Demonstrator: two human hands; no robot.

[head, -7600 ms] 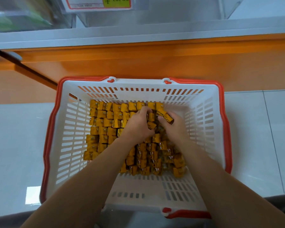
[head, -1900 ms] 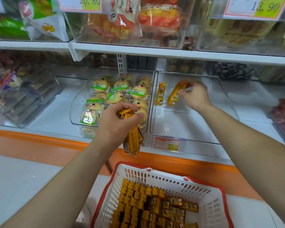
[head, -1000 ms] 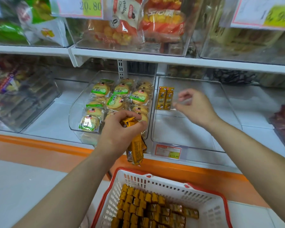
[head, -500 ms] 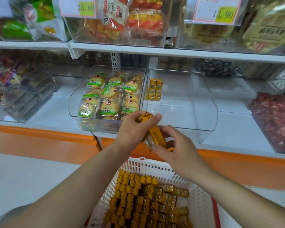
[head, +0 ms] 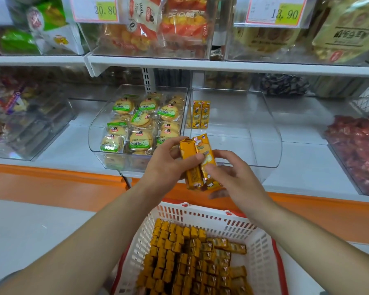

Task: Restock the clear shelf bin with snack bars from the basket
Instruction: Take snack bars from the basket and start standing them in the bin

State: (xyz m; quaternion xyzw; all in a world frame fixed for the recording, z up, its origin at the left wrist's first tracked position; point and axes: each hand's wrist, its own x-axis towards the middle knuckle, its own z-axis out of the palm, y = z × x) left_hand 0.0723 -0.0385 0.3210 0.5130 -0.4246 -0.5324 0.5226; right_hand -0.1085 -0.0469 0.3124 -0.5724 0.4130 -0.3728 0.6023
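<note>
Handover in mid-air is the weak point here. The left hand [head: 164, 167] has its fingers curled round a small bundle of snack bars [head: 192, 174], thumb laid across the front wrapper. The right hand [head: 239, 182] pinches the rightmost bar of that bundle between thumb and fingertips, so both hands are closed on the same stock and neither is free. The bundle hangs just in front of the curved lip of the clear bin [head: 266, 150] and above the basket [head: 239, 226]. A placed pair [head: 200, 114] stands side by side at the bin's back left corner, against the wall next to the cake bin [head: 93, 133], and is the only stock seen in the clear bin. Judged risks follow. The wrappers look glossy and slick, so drawing one bar out may drag its neighbour loose. A dropped bar would land in the basket at best, on the shelf [head: 303, 167] edge or the floor at worst. How many bars the left hand holds cannot be told, so its grip may be fuller than it appears. A hasty reach over the lip may knock the placed pair flat and spoil the row. The basket stock [head: 185, 262] is large against what is shelved, so the task is judged to be at an early stage.
</note>
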